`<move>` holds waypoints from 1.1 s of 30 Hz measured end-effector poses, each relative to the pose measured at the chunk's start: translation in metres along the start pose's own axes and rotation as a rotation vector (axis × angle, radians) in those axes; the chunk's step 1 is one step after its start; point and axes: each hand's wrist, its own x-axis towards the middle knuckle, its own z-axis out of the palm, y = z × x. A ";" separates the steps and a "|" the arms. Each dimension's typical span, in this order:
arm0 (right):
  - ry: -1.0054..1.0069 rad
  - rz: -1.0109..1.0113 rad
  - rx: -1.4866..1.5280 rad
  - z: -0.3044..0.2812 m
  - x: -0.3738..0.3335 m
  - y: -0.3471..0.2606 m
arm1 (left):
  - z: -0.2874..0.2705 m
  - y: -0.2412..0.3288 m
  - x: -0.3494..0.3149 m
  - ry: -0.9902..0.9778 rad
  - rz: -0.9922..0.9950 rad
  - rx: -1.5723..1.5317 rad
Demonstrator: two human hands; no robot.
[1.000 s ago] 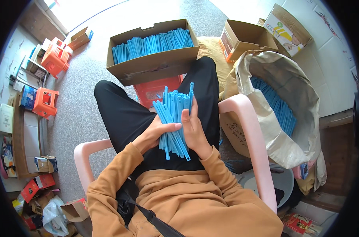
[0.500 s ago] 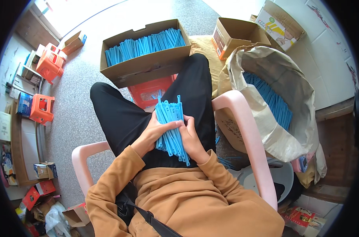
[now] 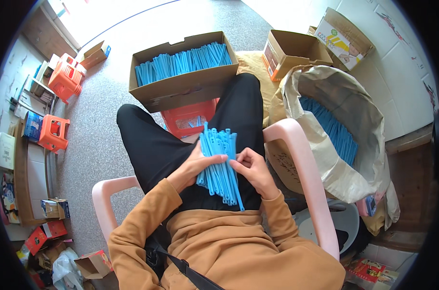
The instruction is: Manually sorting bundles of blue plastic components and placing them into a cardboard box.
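A thick bundle of thin blue plastic sticks (image 3: 218,169), with small holes at their ends, is held above my lap. My left hand (image 3: 196,166) wraps the bundle from the left, its thumb pressed across the front. At the bundle's right edge is my right hand (image 3: 254,170), fingers curled and thumb tip against an outer stick. That stick slants and its lower end juts below the others. The fingers behind the bundle are hidden.
A cardboard box (image 3: 190,87) full of similar sticks stands ahead on a red stool (image 3: 189,118). To the right, a large open sack (image 3: 321,166) holds more sticks, beside the pink chair's armrest (image 3: 301,159). An open carton (image 3: 297,50) stands behind the sack.
My right hand has shifted from cupping the bundle's right side to a curled grip at its edge. One stick at the right now slants outward. The whole view has shifted slightly.
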 end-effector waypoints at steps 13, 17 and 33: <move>0.121 0.003 0.333 0.009 -0.009 -0.023 | 0.006 0.007 0.004 -0.115 0.169 0.153; 0.185 -0.039 0.313 0.012 -0.010 -0.018 | 0.003 -0.002 0.012 -0.070 0.288 0.228; 0.371 -0.112 -0.240 0.013 -0.001 -0.010 | -0.003 0.000 0.027 0.038 0.392 0.573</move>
